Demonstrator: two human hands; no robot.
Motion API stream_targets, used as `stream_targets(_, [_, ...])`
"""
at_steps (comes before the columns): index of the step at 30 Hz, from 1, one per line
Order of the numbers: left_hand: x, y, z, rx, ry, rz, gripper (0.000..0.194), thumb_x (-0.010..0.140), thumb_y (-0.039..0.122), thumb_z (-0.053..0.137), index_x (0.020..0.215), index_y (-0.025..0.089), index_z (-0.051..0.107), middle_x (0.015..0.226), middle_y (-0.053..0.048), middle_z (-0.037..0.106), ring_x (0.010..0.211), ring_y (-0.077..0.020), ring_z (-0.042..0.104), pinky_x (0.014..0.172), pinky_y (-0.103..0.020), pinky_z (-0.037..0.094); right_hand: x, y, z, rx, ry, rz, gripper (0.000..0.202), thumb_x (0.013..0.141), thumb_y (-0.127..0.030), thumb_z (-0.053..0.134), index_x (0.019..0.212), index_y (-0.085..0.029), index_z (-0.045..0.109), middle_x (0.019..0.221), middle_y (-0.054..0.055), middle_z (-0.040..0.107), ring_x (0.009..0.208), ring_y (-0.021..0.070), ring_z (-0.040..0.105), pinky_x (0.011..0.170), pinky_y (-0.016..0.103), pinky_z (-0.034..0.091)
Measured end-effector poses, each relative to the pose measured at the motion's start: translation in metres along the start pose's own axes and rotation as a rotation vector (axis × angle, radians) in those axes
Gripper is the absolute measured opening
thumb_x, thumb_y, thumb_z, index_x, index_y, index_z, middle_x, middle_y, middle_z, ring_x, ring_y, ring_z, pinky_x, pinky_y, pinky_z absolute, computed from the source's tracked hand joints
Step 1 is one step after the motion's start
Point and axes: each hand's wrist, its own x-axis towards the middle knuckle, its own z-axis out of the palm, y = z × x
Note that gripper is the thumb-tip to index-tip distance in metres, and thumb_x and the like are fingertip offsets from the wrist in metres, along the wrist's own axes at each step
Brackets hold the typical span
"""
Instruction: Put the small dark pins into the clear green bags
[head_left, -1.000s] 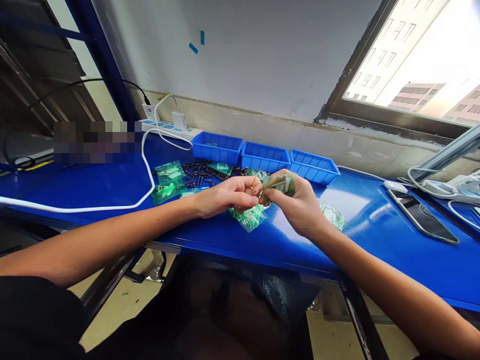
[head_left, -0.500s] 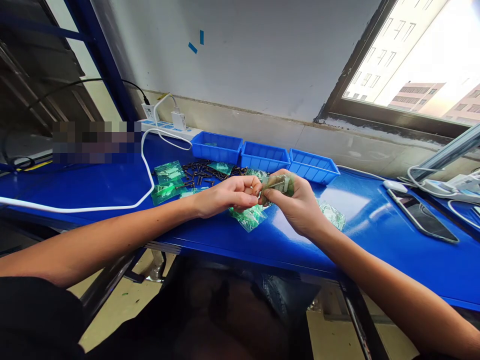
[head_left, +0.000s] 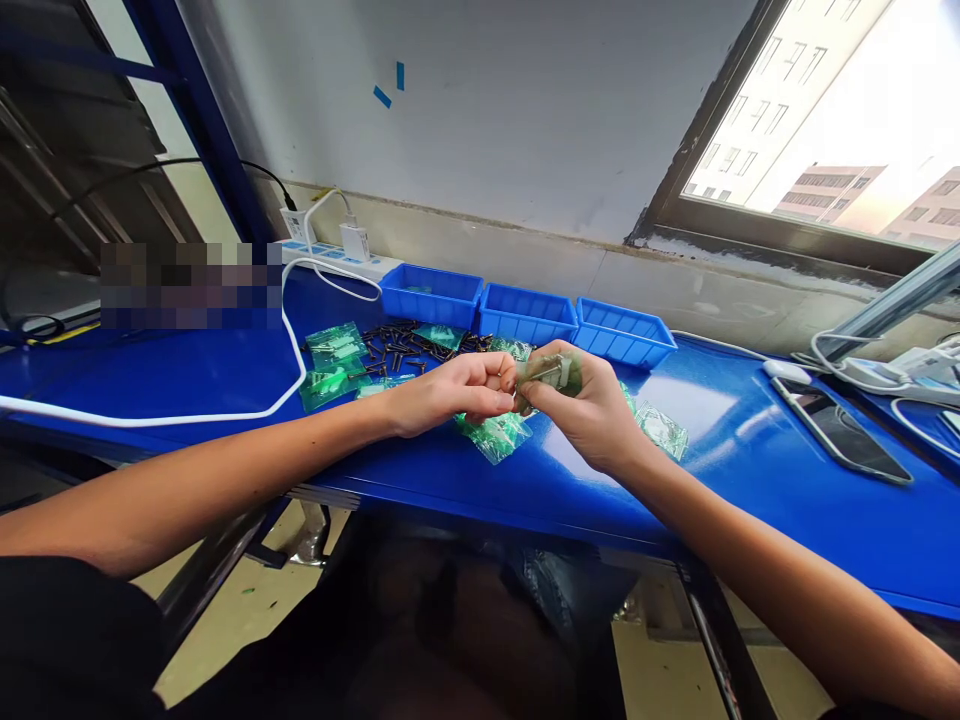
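Observation:
Over the front of the blue table, a small green-tinted plastic bag (head_left: 553, 372) with pale hardware inside is pinched between the thumb and fingers of my right hand (head_left: 600, 410). My left hand (head_left: 465, 390) meets it at the bag's left end, fingers curled and closed; what they pinch is too small to make out. Below the hands lies another green bag (head_left: 496, 436), and one more green bag (head_left: 661, 432) rests by my right wrist. Dark screws (head_left: 397, 345) are heaped beyond my left hand, beside a filled green bag (head_left: 335, 345).
Three blue bins, a left bin (head_left: 431, 293), a middle bin (head_left: 528, 315) and a right bin (head_left: 624, 335), line the wall. A power strip (head_left: 330, 258) feeds a white cable (head_left: 150, 418) across the left side. At right lies a phone (head_left: 841, 430).
Both hands stay together on the bag, with only a slight shift of the fingers. The whole view has moved a few pixels.

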Motion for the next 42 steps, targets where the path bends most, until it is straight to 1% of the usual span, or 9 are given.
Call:
stream_targets(4, [0.0001,-0.0003,0.0001,0.006,0.006,-0.005,0.031,0.067,0.036,0.061,0.071,0.018,0.036,0.059,0.007,0.035,0.05,-0.0052,0.027,0.046,-0.021,0.022,-0.0008,0.0006,0.0001,-0.026,0.016,0.001,0.004,0.064,-0.02,0.057,0.067,-0.018,0.055,0.058,-0.004,0.059,0.052,0.0082,0.051,0.051,0.023,0.042])
stream_targets(8, [0.0004,-0.0014,-0.0002,-0.005,0.008,0.005,0.029,0.068,0.035,0.06,0.073,0.018,0.038,0.06,0.006,0.035,0.051,-0.0058,0.028,0.046,-0.021,0.023,0.0006,0.0003,0.0001,-0.037,0.051,0.006,0.005,0.063,-0.017,0.055,0.068,-0.019,0.054,0.057,-0.005,0.059,0.052,0.0089,0.052,0.052,0.024,0.042])
stream_targets(12, [0.0004,-0.0027,-0.0003,-0.02,0.003,0.008,0.029,0.068,0.035,0.06,0.076,0.018,0.038,0.059,0.007,0.034,0.05,-0.0059,0.026,0.046,-0.021,0.021,0.0017,0.001,-0.0001,-0.016,0.066,0.013,0.006,0.062,-0.016,0.054,0.068,-0.019,0.052,0.056,-0.005,0.059,0.052,0.0097,0.054,0.052,0.025,0.042])
stream_targets(21, [-0.0008,-0.0008,-0.0033,0.049,-0.036,0.015,0.029,0.07,0.036,0.061,0.074,0.017,0.038,0.062,0.005,0.035,0.054,-0.0073,0.029,0.048,-0.022,0.023,0.0005,0.0033,-0.0009,0.012,0.056,0.027,0.007,0.062,-0.016,0.054,0.069,-0.018,0.053,0.056,-0.004,0.059,0.054,0.0102,0.054,0.054,0.026,0.044])
stream_targets(31, [-0.0011,-0.0013,-0.0022,0.06,-0.039,0.027,0.028,0.069,0.036,0.06,0.073,0.017,0.039,0.063,0.005,0.037,0.056,-0.008,0.03,0.05,-0.023,0.024,0.0011,0.0027,-0.0001,0.043,0.074,0.051,0.008,0.062,-0.017,0.054,0.068,-0.02,0.05,0.054,-0.006,0.057,0.053,0.0106,0.055,0.055,0.026,0.044])
stream_targets(37, [-0.0018,0.0008,-0.001,0.055,-0.029,0.015,0.029,0.068,0.036,0.06,0.072,0.018,0.037,0.063,0.005,0.035,0.055,-0.0085,0.028,0.05,-0.023,0.022,-0.0004,0.0016,-0.0008,-0.015,0.057,0.037,0.006,0.063,-0.018,0.055,0.068,-0.02,0.051,0.056,-0.005,0.058,0.053,0.0098,0.054,0.054,0.026,0.044])
stream_targets(42, [-0.0018,0.0019,-0.0003,0.019,-0.05,0.003,0.031,0.068,0.036,0.06,0.071,0.019,0.035,0.063,0.005,0.035,0.055,-0.0083,0.027,0.05,-0.023,0.02,-0.0011,0.0,-0.0001,0.006,0.023,0.026,0.006,0.063,-0.018,0.056,0.066,-0.019,0.053,0.056,-0.005,0.059,0.053,0.0096,0.055,0.053,0.025,0.045])
